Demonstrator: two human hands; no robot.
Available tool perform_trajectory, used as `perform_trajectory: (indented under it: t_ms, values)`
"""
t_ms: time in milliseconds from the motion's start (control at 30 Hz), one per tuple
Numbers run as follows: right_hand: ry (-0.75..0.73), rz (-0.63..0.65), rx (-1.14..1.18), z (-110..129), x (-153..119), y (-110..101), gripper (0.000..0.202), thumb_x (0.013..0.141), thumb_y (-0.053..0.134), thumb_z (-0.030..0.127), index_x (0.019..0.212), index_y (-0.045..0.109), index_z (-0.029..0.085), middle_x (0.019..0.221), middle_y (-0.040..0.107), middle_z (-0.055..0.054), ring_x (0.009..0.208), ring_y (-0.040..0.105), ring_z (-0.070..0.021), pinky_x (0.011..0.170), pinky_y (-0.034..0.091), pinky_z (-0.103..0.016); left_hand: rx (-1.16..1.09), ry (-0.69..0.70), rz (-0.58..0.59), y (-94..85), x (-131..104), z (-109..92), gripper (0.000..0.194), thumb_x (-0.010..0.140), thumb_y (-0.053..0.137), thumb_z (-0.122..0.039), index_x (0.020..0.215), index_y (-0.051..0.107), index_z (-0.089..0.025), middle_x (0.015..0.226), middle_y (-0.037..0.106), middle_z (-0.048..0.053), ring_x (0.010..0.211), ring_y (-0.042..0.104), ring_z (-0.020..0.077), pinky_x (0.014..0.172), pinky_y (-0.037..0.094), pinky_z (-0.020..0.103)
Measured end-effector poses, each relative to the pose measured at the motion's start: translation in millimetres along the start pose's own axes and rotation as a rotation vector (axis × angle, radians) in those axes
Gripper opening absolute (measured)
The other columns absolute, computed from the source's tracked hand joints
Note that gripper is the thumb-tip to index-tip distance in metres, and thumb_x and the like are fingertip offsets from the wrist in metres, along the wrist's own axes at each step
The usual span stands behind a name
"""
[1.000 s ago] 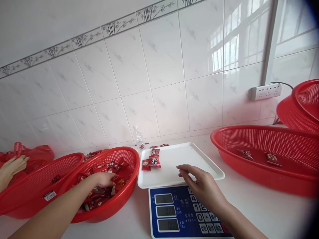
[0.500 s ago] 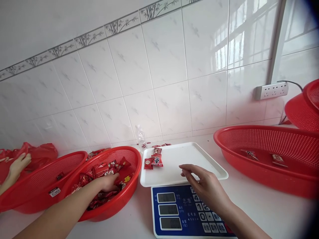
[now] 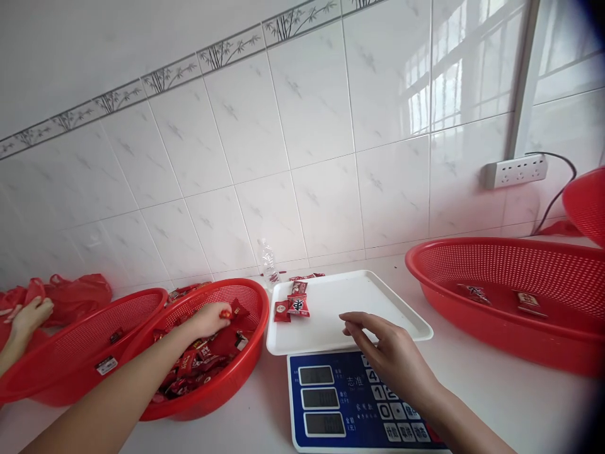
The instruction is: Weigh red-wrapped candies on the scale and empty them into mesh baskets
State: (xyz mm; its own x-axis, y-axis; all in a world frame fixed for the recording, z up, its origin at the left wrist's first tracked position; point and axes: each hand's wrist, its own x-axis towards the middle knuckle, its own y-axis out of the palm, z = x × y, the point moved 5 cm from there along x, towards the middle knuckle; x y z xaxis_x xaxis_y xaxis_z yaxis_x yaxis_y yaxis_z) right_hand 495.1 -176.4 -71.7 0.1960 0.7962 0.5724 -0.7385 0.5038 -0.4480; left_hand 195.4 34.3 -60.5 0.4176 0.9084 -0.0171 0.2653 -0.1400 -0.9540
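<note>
My left hand [image 3: 211, 320] is above the red basket [image 3: 263, 302] of red-wrapped snack packets [image 3: 201, 362], closed on a small red-wrapped candy [image 3: 225, 313] that shows at its fingertips. My right hand [image 3: 382, 337] hovers over the keypad of the blue scale [image 3: 352, 394] and the near edge of its white tray [image 3: 359, 306]. Its fingers are loosely stretched with nothing between them. Three red packets [image 3: 297, 305] lie on the left part of the tray. The scale's displays are too dim to read.
A second red basket [image 3: 70, 343] adjoins on the left, beside a red plastic bag [image 3: 85, 293] touched by another person's hand [image 3: 31, 315]. To the right stands a red basket [image 3: 472, 328] holding two packets. A clear bottle [image 3: 268, 261] and a power strip [image 3: 517, 170] are behind.
My left hand has risen out of the packets with a small red candy in it. My right hand stays still. At the right edge, the raised red basket has shifted right and down.
</note>
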Motion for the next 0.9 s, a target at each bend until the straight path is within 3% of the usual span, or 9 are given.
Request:
perform_trajectory:
  t_ms: [67, 167, 300, 433, 567, 733, 900]
  values:
    - [-0.005, -0.003, 0.002, 0, 0, 0, 0.026, 0.088, 0.04, 0.036, 0.094, 0.062, 0.024, 0.084, 0.07, -0.004, 0.077, 0.067, -0.0185, 0.061, 0.055, -0.029, -0.118, -0.026, -0.102, -16.6, 5, -22, 0.013, 0.072, 0.053, -0.029, 0.079, 0.055, -0.019, 0.063, 0.056, -0.003, 0.059, 0.055, 0.0148, 0.054, 0.04, 0.023]
    - [-0.003, 0.002, 0.005, -1, -1, 1, 0.025, 0.088, 0.04, 0.036, 0.094, 0.062, 0.025, 0.084, 0.07, -0.004, 0.078, 0.067, -0.0188, 0.061, 0.055, -0.029, -0.359, -0.01, -0.159, -28.6, 10, -64, 0.023, 0.072, 0.057, -0.037, 0.085, 0.055, -0.019, 0.067, 0.058, -0.002, 0.057, 0.057, 0.0135, 0.054, 0.043, 0.023]
    - [0.005, 0.003, 0.017, -2, 0, 1, 0.026, 0.087, 0.04, 0.036, 0.095, 0.062, 0.024, 0.084, 0.07, -0.005, 0.079, 0.067, -0.0194, 0.062, 0.054, -0.03, -0.402, 0.101, -0.153, -22.4, 19, -113, 0.025, 0.073, 0.057, -0.04, 0.086, 0.058, -0.018, 0.072, 0.062, 0.0, 0.061, 0.057, 0.013, 0.056, 0.043, 0.022]
    - [0.003, -0.008, 0.021, 1, 0, -1, 0.027, 0.088, 0.04, 0.037, 0.094, 0.062, 0.024, 0.081, 0.07, -0.006, 0.077, 0.066, -0.0201, 0.057, 0.054, -0.029, -0.254, 0.114, -0.159, -7.7, 32, -133, 0.024, 0.079, 0.051, -0.038, 0.089, 0.062, -0.019, 0.077, 0.065, 0.001, 0.072, 0.059, 0.0154, 0.062, 0.041, 0.023]
    - [-0.006, -0.027, 0.014, 4, 1, -5, 0.027, 0.088, 0.039, 0.037, 0.094, 0.062, 0.024, 0.08, 0.07, -0.005, 0.075, 0.066, -0.0199, 0.053, 0.052, -0.027, -0.182, 0.06, -0.185, -4.2, 43, -124, 0.019, 0.08, 0.05, -0.033, 0.086, 0.062, -0.019, 0.083, 0.065, 0.001, 0.078, 0.058, 0.0166, 0.067, 0.04, 0.023]
    - [-0.029, -0.028, 0.008, 6, 1, -6, 0.025, 0.088, 0.039, 0.034, 0.094, 0.062, 0.025, 0.08, 0.07, -0.004, 0.075, 0.066, -0.0187, 0.054, 0.052, -0.027, -0.062, -0.067, -0.204, -3.1, 40, -74, 0.02, 0.083, 0.039, -0.023, 0.093, 0.055, -0.016, 0.091, 0.064, 0.007, 0.083, 0.058, 0.0195, 0.067, 0.04, 0.026]
    - [-0.045, -0.009, -0.005, 7, 0, -4, 0.025, 0.089, 0.038, 0.032, 0.095, 0.061, 0.025, 0.082, 0.07, -0.004, 0.075, 0.066, -0.0183, 0.058, 0.053, -0.028, 0.064, -0.133, 0.034, 25.5, 13, -26, 0.023, 0.071, 0.055, -0.027, 0.09, 0.058, -0.015, 0.084, 0.067, 0.009, 0.076, 0.061, 0.0233, 0.062, 0.041, 0.028]
